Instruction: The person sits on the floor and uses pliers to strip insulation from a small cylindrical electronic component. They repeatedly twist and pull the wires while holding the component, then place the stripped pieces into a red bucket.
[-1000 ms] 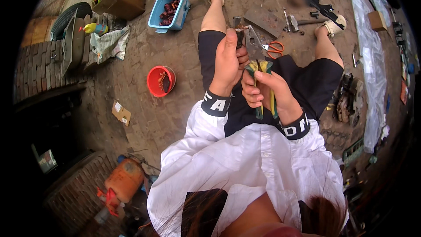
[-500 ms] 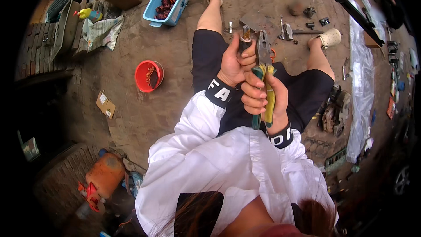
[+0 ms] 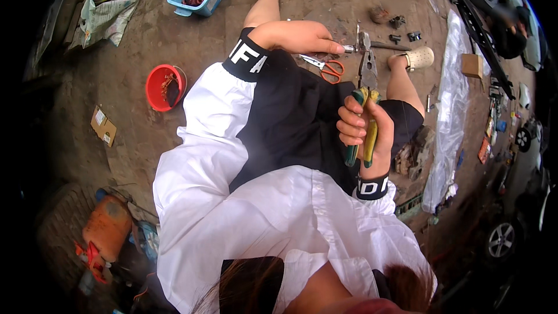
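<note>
My right hand (image 3: pixel 372 128) is wrapped round the green and yellow handles of a pair of combination pliers (image 3: pixel 368 70), in front of my right thigh. The plier jaws point away from me. Stretched across to the right, my left hand (image 3: pixel 299 36) is seen from its back, with most fingers hidden. At its fingertips shows a small silvery metal cylinder (image 3: pixel 349 49), apparently pinched. Just beyond it lies a hammer (image 3: pixel 365 40) with a dark handle. Scissors (image 3: pixel 332 72) with orange handles lie below my left hand.
A red bucket (image 3: pixel 149 94) stands at left. A blue tub (image 3: pixel 216 1) holds dark reddish-brown coiled parts. Small dark parts (image 3: pixel 397 21) lie beyond my right foot. Clear plastic sheeting (image 3: pixel 446 122) runs along the right. A flat cardboard piece (image 3: pixel 103 125) lies far left.
My left hand has moved away from the pliers, forward and across the hammer side. The dark cylindrical part it held no longer shows plainly. My right hand, still holding the pliers, shifted slightly right.
</note>
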Demonstrator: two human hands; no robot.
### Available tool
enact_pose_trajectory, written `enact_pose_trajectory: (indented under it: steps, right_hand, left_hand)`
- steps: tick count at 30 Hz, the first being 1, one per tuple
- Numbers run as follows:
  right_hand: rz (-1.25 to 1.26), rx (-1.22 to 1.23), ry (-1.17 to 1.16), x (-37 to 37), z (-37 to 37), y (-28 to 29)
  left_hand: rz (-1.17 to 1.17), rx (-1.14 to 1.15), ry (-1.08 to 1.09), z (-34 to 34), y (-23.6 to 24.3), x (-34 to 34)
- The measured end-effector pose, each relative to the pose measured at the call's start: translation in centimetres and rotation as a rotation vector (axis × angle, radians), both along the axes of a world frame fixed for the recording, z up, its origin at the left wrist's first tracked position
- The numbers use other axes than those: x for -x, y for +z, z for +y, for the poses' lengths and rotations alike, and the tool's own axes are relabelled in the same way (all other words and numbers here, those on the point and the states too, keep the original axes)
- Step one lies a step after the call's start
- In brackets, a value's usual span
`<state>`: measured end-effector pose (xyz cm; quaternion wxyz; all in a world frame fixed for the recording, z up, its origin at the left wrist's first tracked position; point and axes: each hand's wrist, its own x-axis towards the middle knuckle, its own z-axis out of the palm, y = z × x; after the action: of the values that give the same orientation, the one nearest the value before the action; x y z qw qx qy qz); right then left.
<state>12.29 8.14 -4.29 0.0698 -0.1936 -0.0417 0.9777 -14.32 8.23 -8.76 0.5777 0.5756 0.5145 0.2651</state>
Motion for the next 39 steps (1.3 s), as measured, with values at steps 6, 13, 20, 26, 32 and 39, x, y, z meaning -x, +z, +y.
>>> enact_pose_trajectory:
  steps: [6, 13, 20, 26, 32, 39]
  right_hand:
    - [-0.101, -0.092, -0.055, 0.8, 0.2, 0.1]
    - [0.076, 0.051, -0.185, 1.8, 2.1, 3.4]
    - [-0.175, -0.219, -0.084, 1.1, -0.1, 2.1]
    - [-0.060, -0.038, -0.191, 1.1, 1.2, 0.8]
    - [0.129, 0.183, -0.298, -1.3, 3.8, 1.4]
    - [0.149, 0.179, -0.325, -2.4, 4.1, 0.2]
  left_hand:
    - [-0.525, 0.130, 0.428, 1.6, -1.2, -1.0]
    - [-0.956, 0.130, 0.002, -1.3, -2.4, -3.7]
    - [0.242, -0.285, 0.357, 4.6, -3.8, -1.3]
    - [-0.155, -0.277, 0.924, 6.4, -5.8, -5.7]
    - [-0.937, 0.111, 0.885, 4.8, -3.4, -8.9]
    - [-1.265, 0.303, 0.560, 3.2, -2.6, -5.2]
